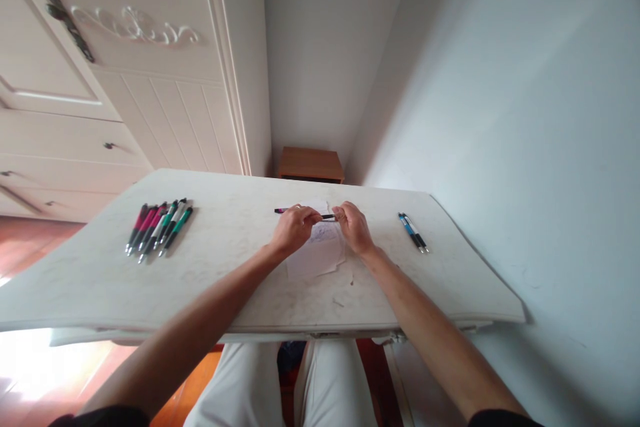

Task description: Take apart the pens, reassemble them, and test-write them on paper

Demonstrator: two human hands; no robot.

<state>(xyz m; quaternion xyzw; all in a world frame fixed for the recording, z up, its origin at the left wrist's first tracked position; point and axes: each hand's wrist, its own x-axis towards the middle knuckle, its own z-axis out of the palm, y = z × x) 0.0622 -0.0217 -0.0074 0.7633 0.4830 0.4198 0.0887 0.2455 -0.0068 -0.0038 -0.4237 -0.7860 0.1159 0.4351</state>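
Above the paper, my left hand [294, 228] and my right hand [353, 225] are closed on the two ends of a slim pen [327, 216], whose dark middle shows between the fingertips. A black and pink pen piece [281, 210] pokes out beyond my left hand; whether it joins the held pen or lies on the table, I cannot tell. Under the hands lie white paper sheets [315, 259] with scribbled ink marks.
Several pens [159, 227] in pink, green and white lie bunched on the left of the white table [225, 287]. Two pens [413, 232], one blue, rest on the right. A wall [525, 147] borders the right side; a brown wooden box [311, 161] stands behind.
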